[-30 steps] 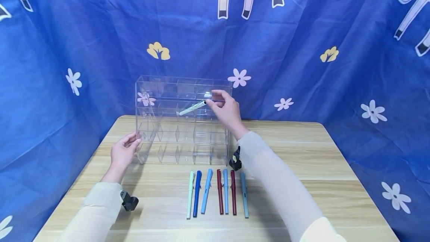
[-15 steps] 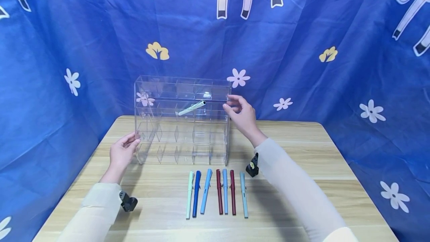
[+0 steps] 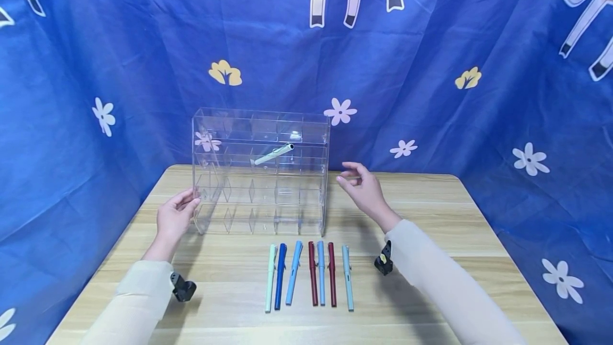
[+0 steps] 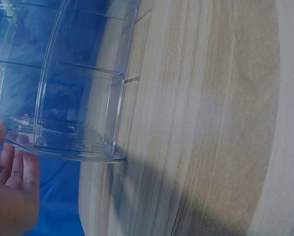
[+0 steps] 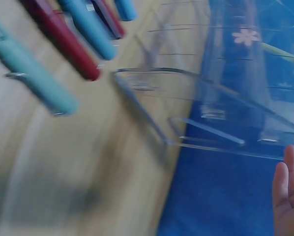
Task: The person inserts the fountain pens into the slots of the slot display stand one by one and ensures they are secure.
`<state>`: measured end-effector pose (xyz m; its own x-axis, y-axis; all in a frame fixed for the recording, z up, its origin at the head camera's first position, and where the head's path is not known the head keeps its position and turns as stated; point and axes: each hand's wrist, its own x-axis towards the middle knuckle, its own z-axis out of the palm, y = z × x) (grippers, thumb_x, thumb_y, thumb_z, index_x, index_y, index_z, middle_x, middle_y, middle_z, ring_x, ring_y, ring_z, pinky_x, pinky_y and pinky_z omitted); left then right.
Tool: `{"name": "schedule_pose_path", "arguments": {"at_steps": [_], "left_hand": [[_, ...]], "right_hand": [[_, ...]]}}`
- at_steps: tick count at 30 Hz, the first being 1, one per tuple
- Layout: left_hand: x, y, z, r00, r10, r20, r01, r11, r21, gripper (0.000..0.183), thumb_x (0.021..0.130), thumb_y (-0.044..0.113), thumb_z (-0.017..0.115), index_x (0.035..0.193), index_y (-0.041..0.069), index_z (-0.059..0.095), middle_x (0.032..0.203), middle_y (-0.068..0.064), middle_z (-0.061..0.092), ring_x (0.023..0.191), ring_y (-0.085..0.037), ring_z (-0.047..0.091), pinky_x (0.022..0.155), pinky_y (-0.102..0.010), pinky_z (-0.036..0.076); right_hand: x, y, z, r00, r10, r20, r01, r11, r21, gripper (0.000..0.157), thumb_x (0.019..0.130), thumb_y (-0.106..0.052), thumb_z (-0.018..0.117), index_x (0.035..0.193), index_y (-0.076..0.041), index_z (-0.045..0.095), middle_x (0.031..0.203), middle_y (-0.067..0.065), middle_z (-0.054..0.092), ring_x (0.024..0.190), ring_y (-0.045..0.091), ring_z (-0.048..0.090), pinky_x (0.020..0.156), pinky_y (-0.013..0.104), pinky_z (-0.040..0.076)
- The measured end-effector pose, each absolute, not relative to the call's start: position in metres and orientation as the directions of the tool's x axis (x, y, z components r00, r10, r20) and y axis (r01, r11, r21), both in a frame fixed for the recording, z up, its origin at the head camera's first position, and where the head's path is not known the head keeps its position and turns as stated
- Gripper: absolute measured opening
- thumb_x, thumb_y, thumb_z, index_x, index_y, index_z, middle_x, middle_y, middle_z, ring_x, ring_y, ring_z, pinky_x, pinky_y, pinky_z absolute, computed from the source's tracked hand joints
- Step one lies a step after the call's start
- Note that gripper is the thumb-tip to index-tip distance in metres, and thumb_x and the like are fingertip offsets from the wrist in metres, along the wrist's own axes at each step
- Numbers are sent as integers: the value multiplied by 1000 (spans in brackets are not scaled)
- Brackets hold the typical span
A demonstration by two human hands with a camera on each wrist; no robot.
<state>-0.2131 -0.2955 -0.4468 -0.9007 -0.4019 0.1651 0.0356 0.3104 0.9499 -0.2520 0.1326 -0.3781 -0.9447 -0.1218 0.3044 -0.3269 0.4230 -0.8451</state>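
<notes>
A clear acrylic display rack [image 3: 263,196] with several tiers of compartments stands upright on the table. My left hand [image 3: 175,219] pinches its left side edge, thumb in front and fingers behind, as the left wrist view shows from close up. A pale green pen [image 3: 274,154] with a clip lies slanted in an upper compartment, its open-looking dark end up to the right. My right hand [image 3: 365,189] is in the air to the right of the rack, fingers loosely bent and holding nothing. In the right wrist view the rack's side panel [image 5: 225,103] lies beyond its fingertips.
In front of the rack lies a row of pens: mint green [image 3: 270,278], dark blue [image 3: 280,277], light blue [image 3: 294,272], dark red [image 3: 313,273], another light blue [image 3: 321,273], another dark red [image 3: 332,274] and teal [image 3: 348,278]. A blue patterned curtain [image 3: 412,95] surrounds the wooden table [image 3: 431,238].
My right hand has let go of the pale green pen, which stays in the rack, and has moved right and down, away from it. My left hand keeps its grip on the rack.
</notes>
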Motion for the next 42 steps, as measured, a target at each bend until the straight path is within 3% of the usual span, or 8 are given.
{"name": "schedule_pose_path", "arguments": {"at_steps": [13, 16, 20, 30, 36, 42], "left_hand": [[-210, -293, -443, -901, -402, 163, 44, 289, 956, 39, 92, 6, 63, 128, -7, 54, 92, 20, 63, 77, 16, 55, 70, -10, 52], [-210, -293, -443, -902, -397, 170, 51, 294, 954, 40, 92, 6, 62, 128, -8, 53, 92, 19, 64, 78, 15, 55, 70, -10, 52], [-210, -293, -444, -905, -386, 177, 50, 317, 947, 40, 93, 6, 62, 129, -7, 53, 105, 4, 67, 81, 12, 58, 71, -10, 52], [-210, -293, -443, -904, -400, 149, 20, 309, 951, 40, 93, 8, 63, 130, -4, 54, 98, 16, 66, 82, 12, 57, 72, -10, 52], [-210, -293, -443, -904, -401, 151, 20, 313, 950, 41, 93, 10, 63, 130, -3, 54, 103, 11, 67, 84, 10, 58, 72, -11, 53], [-210, -293, -445, -902, -405, 148, 19, 307, 952, 41, 93, 10, 63, 130, -4, 54, 97, 17, 65, 82, 12, 57, 71, -10, 52]], "right_hand": [[-227, 157, -430, -978, -135, 160, -207, 516, -831, 49, 88, -28, 69, 130, -7, 54, 108, 7, 66, 84, 20, 63, 74, 33, 56], [-221, 161, -442, -982, -135, 129, -181, 524, -832, 49, 88, -27, 70, 129, -6, 54, 107, 7, 67, 82, 19, 62, 76, 34, 54], [-212, 167, -457, -987, -138, 81, -143, 537, -831, 49, 88, -27, 70, 129, -5, 55, 105, 6, 67, 79, 18, 60, 75, 34, 53], [-192, 175, -480, -991, -136, -14, -65, 560, -826, 47, 87, -27, 71, 124, -3, 57, 99, 5, 67, 86, 22, 65, 65, 29, 56], [-185, 175, -490, -983, -154, -103, 10, 512, -859, 47, 86, -23, 73, 123, 1, 55, 96, 6, 67, 68, 19, 65, 52, 32, 56], [-177, 172, -493, -975, -177, -138, 22, 535, -844, 47, 84, -25, 75, 116, 3, 57, 82, 3, 61, 65, 15, 61, 52, 28, 55]]}}
